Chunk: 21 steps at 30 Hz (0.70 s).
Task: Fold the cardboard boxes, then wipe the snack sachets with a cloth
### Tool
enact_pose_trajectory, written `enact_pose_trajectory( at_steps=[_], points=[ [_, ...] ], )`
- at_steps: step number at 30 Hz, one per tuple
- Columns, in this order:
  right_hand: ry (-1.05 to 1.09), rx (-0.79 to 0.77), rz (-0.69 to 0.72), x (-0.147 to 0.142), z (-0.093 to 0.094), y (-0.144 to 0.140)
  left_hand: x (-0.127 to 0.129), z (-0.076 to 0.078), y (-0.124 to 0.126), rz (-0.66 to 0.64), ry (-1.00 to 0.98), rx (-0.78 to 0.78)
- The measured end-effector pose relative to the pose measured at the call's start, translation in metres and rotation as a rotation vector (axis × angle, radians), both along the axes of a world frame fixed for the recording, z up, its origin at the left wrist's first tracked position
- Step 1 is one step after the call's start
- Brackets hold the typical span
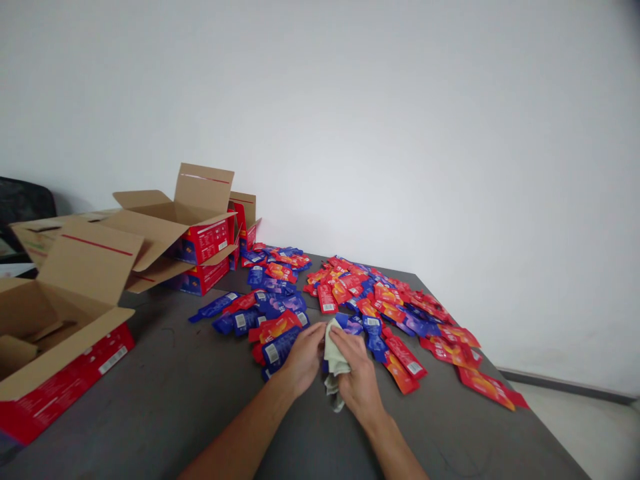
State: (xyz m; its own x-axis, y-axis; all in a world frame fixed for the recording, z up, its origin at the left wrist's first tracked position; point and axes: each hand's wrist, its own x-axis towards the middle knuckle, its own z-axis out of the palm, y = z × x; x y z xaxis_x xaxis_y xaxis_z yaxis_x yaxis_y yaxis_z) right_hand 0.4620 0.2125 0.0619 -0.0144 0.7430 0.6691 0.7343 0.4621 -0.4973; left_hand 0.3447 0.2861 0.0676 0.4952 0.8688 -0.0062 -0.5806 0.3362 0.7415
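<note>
Above the grey table, my two hands meet near the middle of the view. My right hand (359,375) is closed on a pale, crumpled cloth (336,357), whose loose end hangs below the fingers. Close against its left side, my left hand (306,357) has its fingers curled in a pinch. A sliver of a blue pouch (325,367) shows between that hand and the cloth; the rest of it is covered. Just beyond my hands lie flat red and blue pouches, in a left pile (280,303) and a larger right pile (370,293).
Open cardboard boxes with red printed sides stand on the left: a near box (113,357) with cardboard pieces inside, and stacked boxes (213,240) farther back. A white wall (380,133) rises behind the table (200,400). Its right edge runs past a stray red pouch (487,387).
</note>
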Motion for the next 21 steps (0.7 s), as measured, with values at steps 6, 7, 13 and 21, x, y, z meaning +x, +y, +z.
enact_pose_trajectory(
  at_steps=[6,7,13,21],
  points=[
    [0.083,0.017,-0.101,0.007,-0.004,0.003,0.0,0.002,-0.01,-0.148,0.002,-0.015],
    [0.098,0.01,-0.116,0.008,-0.005,0.004,0.003,0.001,-0.011,-0.137,-0.037,-0.007],
    [0.03,-0.051,-0.065,0.001,-0.001,0.005,0.014,-0.001,-0.009,-0.084,-0.174,-0.156],
    [-0.074,-0.134,0.09,-0.005,0.017,-0.004,0.008,-0.012,-0.004,0.04,-0.082,-0.14]
  ],
)
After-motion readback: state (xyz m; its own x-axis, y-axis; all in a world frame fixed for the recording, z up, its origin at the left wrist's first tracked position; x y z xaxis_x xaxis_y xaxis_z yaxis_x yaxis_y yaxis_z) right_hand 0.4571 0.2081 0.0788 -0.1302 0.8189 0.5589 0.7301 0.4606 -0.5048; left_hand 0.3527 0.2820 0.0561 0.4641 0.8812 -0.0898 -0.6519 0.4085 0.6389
